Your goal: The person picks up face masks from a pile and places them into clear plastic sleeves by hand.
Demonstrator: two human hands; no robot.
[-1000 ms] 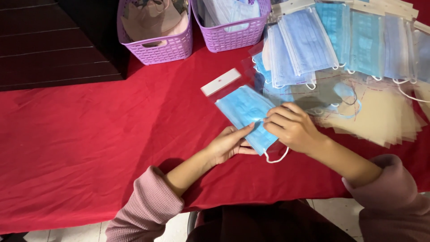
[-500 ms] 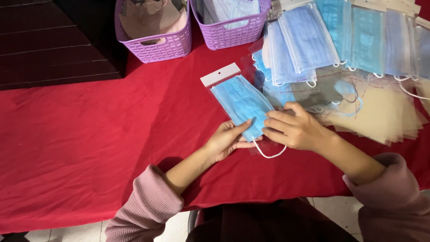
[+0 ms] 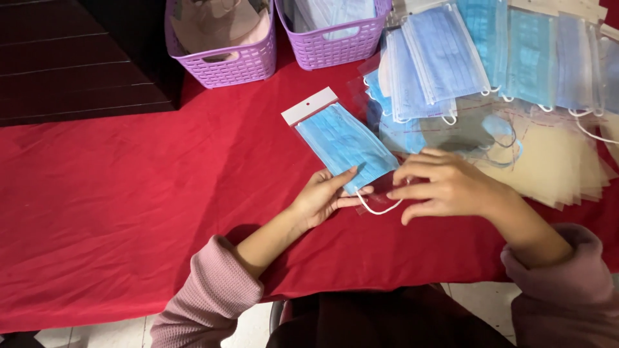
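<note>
A blue face mask (image 3: 345,145) lies inside a clear plastic sleeve with a white header strip (image 3: 309,106) on the red tablecloth (image 3: 129,193). My left hand (image 3: 322,196) pinches the sleeve's near open end, thumb and fingers on the plastic. My right hand (image 3: 445,183) rests at the same end with fingers spread, fingertips touching the sleeve's edge. A white ear loop (image 3: 380,207) sticks out of the sleeve between both hands.
Two purple baskets stand at the back: the left basket (image 3: 219,61) holds beige items, the right basket (image 3: 332,42) holds bagged masks. A row of loose blue masks (image 3: 490,58) and a stack of beige sheets (image 3: 554,161) lie at the right. Dark wood (image 3: 71,58) borders the cloth at the left.
The mask has slid further into the sleeve, toward the header strip. My right hand has let go of the mask and opened its fingers at the sleeve's mouth.
</note>
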